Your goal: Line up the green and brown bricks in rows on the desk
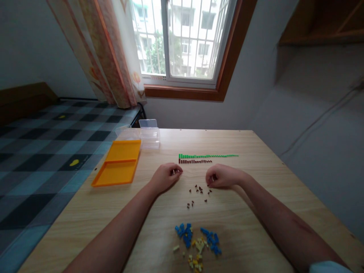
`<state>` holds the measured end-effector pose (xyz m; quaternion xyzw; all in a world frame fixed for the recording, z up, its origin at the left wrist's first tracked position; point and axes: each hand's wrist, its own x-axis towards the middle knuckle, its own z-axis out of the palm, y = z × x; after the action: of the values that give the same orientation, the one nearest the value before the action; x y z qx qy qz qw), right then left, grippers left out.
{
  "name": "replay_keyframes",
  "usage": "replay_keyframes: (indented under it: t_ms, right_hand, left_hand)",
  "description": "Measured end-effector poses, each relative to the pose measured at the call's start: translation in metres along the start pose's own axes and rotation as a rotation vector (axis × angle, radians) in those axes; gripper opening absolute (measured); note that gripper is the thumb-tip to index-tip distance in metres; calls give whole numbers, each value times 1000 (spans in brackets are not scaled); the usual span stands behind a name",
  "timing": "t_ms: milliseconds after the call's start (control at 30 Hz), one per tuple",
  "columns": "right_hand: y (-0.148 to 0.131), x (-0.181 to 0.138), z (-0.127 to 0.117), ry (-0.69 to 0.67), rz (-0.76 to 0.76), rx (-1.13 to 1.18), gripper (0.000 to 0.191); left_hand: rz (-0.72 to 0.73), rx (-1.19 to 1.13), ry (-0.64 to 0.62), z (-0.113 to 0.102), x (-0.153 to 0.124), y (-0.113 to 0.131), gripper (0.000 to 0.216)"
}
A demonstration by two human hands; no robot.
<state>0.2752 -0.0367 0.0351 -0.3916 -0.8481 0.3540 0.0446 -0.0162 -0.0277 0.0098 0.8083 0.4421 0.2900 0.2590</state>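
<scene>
My left hand (167, 175) rests on the table just below the left end of a row of brown building bricks (195, 161), its thumb and fingers pinched together. Whatever lies between those fingertips is too small to make out. My right hand (224, 176) is curled in a pinch, and a tiny brown brick (208, 185) shows at its fingertips. Close by on the tabletop lie several loose brown bricks (200, 189). Behind the brown row runs a longer row of green bricks (199, 156), with the taller pieces at the left.
Nearer me lie piles of blue bricks (186, 235) and yellow bricks (196, 261). An orange tray (113, 185) stands open at the left of the wooden table (159, 212), with clear plastic boxes (150, 138) behind it. A bed (57, 159) adjoins on the left.
</scene>
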Motion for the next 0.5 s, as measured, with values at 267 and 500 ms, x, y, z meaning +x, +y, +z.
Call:
replay_keyframes:
  t_ms: [267,500]
  right_hand:
    - [5,-6,-12,82,41,-59,14]
    - [-5,-7,-8,38,0,-51,11]
  left_hand:
    - [-11,5,-1,0,0,1,16]
    - [-9,-1,-6,0,0,-1,15]
